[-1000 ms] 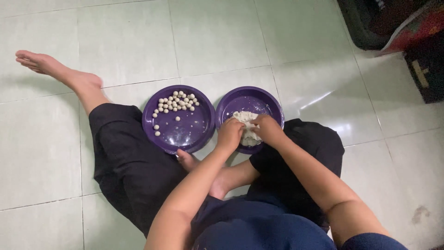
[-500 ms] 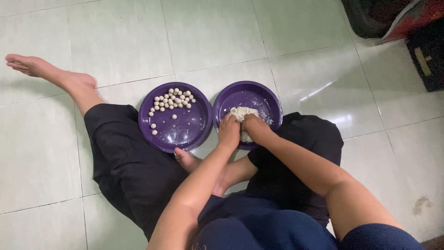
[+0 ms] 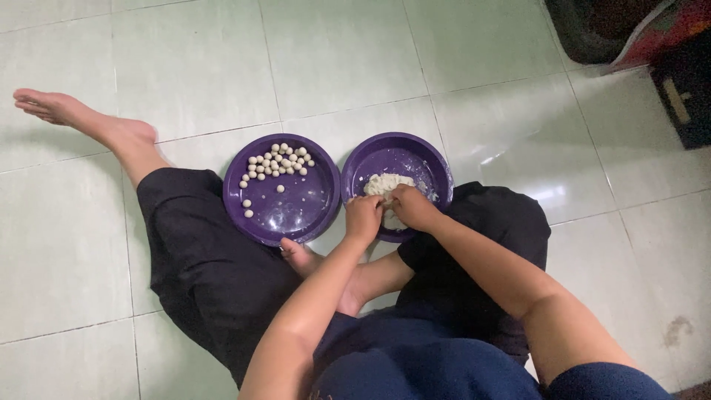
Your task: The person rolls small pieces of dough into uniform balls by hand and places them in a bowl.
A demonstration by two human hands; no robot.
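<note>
- Pale floor tiles (image 3: pixel 333 59) carry two purple plates, mid-frame.
- Left hand (image 3: pixel 364 216) and right hand (image 3: pixel 412 207) have slid slightly back, still pinching the dough lump (image 3: pixel 386 184) in the right plate (image 3: pixel 437 167).
- Left plate (image 3: pixel 311 211): about twenty dough balls (image 3: pixel 278 163).

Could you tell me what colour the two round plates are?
Both plates are dark purple, seen in the head view.

Two purple plates (image 3: pixel 264 219) (image 3: pixel 429 159): glossy, smooth, plastic-looking. Dough lump (image 3: pixel 385 184): pale, matt, rough and crumbly. Small dough balls (image 3: pixel 278 161): matt, smooth. Floor tiles (image 3: pixel 333 59): pale green, glazed, reflective. Trousers (image 3: pixel 200 259): black matt cloth.
</note>
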